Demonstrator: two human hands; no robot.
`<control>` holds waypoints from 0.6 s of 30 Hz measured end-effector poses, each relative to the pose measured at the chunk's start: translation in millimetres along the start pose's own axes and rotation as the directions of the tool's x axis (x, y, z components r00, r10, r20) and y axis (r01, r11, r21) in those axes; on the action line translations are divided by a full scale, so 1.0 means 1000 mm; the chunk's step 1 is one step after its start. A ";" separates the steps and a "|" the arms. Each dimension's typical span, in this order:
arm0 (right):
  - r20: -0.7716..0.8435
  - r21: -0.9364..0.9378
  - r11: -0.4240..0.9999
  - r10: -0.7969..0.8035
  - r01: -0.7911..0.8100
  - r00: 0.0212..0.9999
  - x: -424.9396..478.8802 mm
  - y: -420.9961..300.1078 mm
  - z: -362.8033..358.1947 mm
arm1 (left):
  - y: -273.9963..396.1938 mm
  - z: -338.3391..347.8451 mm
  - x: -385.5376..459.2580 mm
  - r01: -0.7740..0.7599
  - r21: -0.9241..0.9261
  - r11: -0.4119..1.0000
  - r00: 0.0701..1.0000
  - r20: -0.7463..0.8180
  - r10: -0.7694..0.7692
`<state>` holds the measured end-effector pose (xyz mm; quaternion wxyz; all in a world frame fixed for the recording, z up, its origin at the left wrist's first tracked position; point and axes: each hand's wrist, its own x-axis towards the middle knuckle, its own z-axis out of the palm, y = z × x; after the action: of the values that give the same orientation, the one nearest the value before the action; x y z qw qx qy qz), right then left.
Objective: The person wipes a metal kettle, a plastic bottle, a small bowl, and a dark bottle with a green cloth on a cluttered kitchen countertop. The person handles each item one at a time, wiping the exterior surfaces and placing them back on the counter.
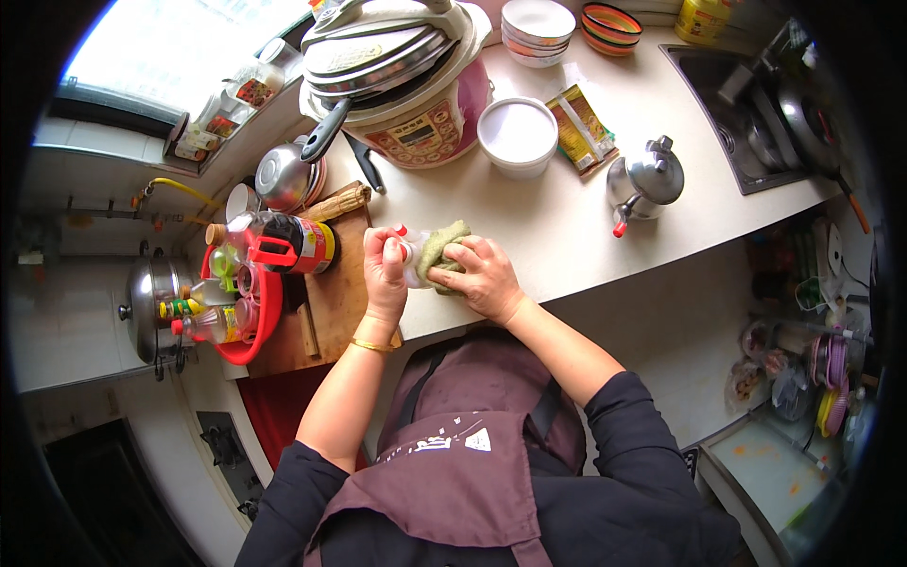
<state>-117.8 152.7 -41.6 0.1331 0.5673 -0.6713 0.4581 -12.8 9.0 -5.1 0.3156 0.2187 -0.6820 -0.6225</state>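
Over the front of the counter, my left hand [386, 273] grips a small translucent container [416, 273] by its red-tipped end. What kind of container it is cannot be made out, since fingers and cloth cover much of it. My right hand [490, 278] presses a crumpled green cloth [448, 244] against its other side. Left of my left hand lies a wooden cutting board [347, 283]. A large bottle of dark liquid [301, 244] with a red handle stands near it.
A red tray [266, 322] holds several bottles at the left. An electric pressure cooker [418, 127], a white lidded tub [517, 135] and a yellow packet [581, 131] stand farther back. A metal pot with a red-tipped spout [645, 184] sits before the sink [708, 67]. The counter edge [609, 276] runs diagonally.
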 end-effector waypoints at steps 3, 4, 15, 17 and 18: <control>0.020 -0.011 0.998 0.065 -0.064 0.998 -0.005 -0.002 -0.007 | -0.006 -0.005 0.000 0.006 0.014 1.000 1.000 -0.013 -0.006; -0.007 0.015 0.996 0.087 -0.087 0.996 -0.005 -0.004 -0.007 | -0.009 -0.005 0.000 0.000 0.015 1.000 1.000 -0.016 0.000; -0.029 0.042 0.977 0.209 -0.208 0.977 -0.003 -0.034 0.002 | -0.002 -0.003 0.001 0.038 -0.046 0.998 0.999 -0.011 -0.039; -0.011 0.008 0.979 0.203 -0.203 0.979 0.000 -0.034 0.003 | -0.002 -0.007 0.002 0.052 -0.045 0.998 0.999 0.005 -0.052; -0.005 -0.013 0.977 0.211 -0.211 0.977 -0.001 -0.030 0.003 | -0.001 -0.006 0.003 0.053 -0.056 0.997 0.999 -0.002 -0.054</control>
<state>-90.3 152.6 -29.9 0.0888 0.4910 -0.7305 0.4663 -10.6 2.8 -5.2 0.3059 0.2290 -0.6578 -0.6490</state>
